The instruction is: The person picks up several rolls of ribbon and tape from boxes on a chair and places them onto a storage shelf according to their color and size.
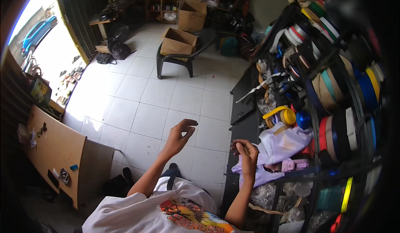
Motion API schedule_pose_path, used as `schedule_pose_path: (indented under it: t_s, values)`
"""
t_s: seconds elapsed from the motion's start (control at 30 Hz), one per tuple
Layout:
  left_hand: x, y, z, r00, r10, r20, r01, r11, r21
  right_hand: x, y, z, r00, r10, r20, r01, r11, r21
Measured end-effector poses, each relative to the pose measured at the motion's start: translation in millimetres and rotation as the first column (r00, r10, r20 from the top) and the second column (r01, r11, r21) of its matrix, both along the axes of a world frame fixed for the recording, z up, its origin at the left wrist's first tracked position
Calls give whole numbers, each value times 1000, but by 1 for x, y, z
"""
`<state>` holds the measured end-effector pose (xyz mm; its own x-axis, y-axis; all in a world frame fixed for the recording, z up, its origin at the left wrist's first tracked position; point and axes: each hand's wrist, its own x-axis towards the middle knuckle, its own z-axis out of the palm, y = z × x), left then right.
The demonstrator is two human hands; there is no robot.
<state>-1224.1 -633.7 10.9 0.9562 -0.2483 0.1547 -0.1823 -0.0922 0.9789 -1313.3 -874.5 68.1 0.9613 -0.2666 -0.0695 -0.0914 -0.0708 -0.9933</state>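
Note:
Both of my hands are raised in front of my body, over the tiled floor. My left hand (182, 133) is bent at the wrist, its fingers stretched to the right and the thumb apart below them; nothing shows in it. Held a little to the right, my right hand (246, 152) has loosely curved fingers, also with nothing visible in them. It is nearest to the pale lilac cloth (273, 152) on the shelf, though I cannot tell whether it touches it. Beyond that cloth sit a roll of yellow strap (287, 116) and a shiny blue roll (303, 119).
Shelving on the right holds rolls of webbing (325, 85), plastic bags (264, 193) and a pink-lilac object (294, 164). Ahead, a dark plastic chair (189, 62) carries an open cardboard box (177, 41); another box (192, 15) stands behind. A wooden desk (58, 154) is at the left, near the bright doorway.

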Motion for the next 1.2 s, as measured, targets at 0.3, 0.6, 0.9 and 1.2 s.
schedule_pose_path:
  t_s: [0.3,0.6,0.9,1.2]
  values:
    - [184,124,-26,958,284,-44,-281,957,71,258,100,-95,947,285,-151,-298,951,-75]
    - [404,239,-38,905,405,-128,-386,911,146,548,229,-132,872,485,-72,-490,865,-108]
    - [547,386,-43,771,590,-241,-607,795,7,786,425,-106,612,782,-119,-790,602,-114]
    - [728,561,-76,648,690,-323,-738,674,-42,972,577,-124,520,845,-127,-843,483,-239]
